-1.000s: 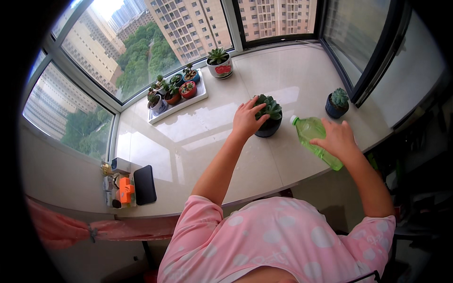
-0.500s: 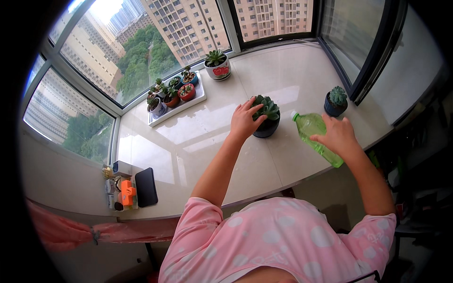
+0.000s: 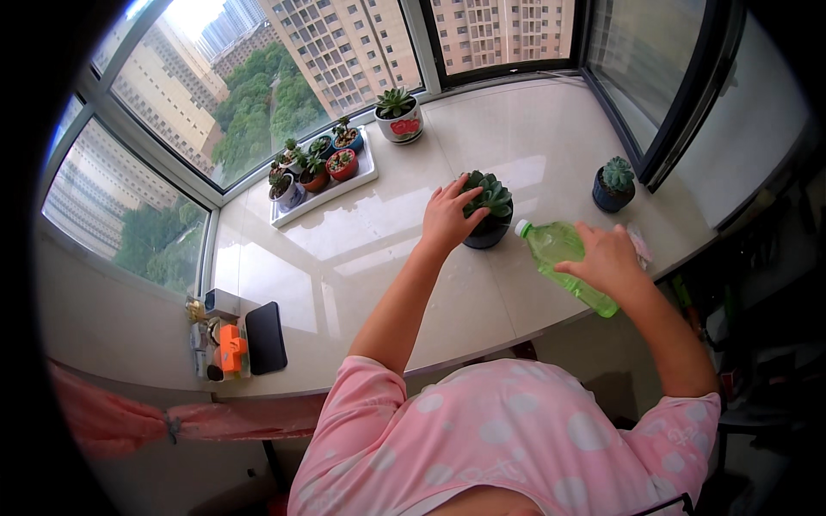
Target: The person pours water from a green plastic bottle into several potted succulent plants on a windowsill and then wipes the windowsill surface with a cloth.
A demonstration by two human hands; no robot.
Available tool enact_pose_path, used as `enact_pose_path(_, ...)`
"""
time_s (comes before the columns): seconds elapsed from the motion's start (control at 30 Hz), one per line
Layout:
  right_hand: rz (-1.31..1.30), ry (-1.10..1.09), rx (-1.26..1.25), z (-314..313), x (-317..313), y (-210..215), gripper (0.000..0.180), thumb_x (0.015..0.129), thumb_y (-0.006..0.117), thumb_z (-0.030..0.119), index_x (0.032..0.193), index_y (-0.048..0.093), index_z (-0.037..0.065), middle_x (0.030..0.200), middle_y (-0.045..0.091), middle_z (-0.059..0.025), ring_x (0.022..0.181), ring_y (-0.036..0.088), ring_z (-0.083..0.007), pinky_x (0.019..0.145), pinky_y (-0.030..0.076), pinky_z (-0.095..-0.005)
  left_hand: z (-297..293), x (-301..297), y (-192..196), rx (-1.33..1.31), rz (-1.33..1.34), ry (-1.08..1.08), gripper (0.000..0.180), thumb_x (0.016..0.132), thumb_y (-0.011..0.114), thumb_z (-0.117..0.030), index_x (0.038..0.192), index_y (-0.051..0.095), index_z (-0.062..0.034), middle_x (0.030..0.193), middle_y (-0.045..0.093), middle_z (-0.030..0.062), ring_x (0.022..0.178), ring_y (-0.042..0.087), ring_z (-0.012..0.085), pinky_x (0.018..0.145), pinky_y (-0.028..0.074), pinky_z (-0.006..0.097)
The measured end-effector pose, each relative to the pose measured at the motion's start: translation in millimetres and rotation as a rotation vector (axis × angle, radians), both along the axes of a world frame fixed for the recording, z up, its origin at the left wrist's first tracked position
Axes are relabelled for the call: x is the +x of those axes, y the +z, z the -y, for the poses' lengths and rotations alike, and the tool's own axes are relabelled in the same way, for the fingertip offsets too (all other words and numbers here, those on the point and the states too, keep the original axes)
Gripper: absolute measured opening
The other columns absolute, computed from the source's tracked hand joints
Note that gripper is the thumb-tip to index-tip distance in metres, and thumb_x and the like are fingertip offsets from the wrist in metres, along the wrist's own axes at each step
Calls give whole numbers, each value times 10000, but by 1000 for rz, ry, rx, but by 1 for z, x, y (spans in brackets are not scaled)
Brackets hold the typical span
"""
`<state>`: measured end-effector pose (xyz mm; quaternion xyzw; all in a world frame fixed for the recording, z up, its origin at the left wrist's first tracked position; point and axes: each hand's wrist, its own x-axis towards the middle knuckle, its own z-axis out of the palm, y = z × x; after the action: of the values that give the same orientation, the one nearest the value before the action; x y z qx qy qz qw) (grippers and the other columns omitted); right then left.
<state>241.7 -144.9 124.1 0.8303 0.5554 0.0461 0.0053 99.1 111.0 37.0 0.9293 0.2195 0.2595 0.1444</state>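
My left hand (image 3: 449, 215) rests on the left side of a dark green succulent (image 3: 490, 194), fingers spread across its leaves. This plant grows in a dark round pot (image 3: 490, 234) on the pale tiled sill. From above, my right hand (image 3: 609, 258) is wrapped round a clear green plastic bottle (image 3: 551, 248). The bottle is tilted, its white cap end pointing left toward the pot and its base toward me. A small gap separates the cap from the pot.
Right of the bottle stands a succulent in a dark blue pot (image 3: 613, 191), beside a crumpled whitish-pink thing (image 3: 639, 245). A white tray (image 3: 331, 199) holds several small potted succulents near the window. Behind it is a white-and-red pot (image 3: 401, 127). A black phone-like slab (image 3: 266, 337) lies left.
My right hand has moved the bottle left and slightly toward me, bringing its cap closer to the dark pot. The crumpled thing behind my right hand now shows. My left hand stays on the leaves.
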Motion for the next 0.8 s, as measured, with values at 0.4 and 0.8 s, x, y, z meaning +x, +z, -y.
enact_pose_path(0.4,-258,-3,285,13,11,-34,813,671,733,523,1291,461,74,1025,624,-133,925,601,-289,830,405,-419,-54,-18,-14,-403,205,116,313,939,530,-252,1178,619,-70,1036,626,107,904,604,212,818,474,311)
enact_pose_path(0.8,-503,-114,344,37,16,-51,823,659,772,456,1298,451,49,1140,603,-157,1032,584,-297,857,404,-411,-74,-19,-32,-1018,-124,-4,334,961,479,-193,1250,569,-52,632,513,-7,546,460,81,515,395,247)
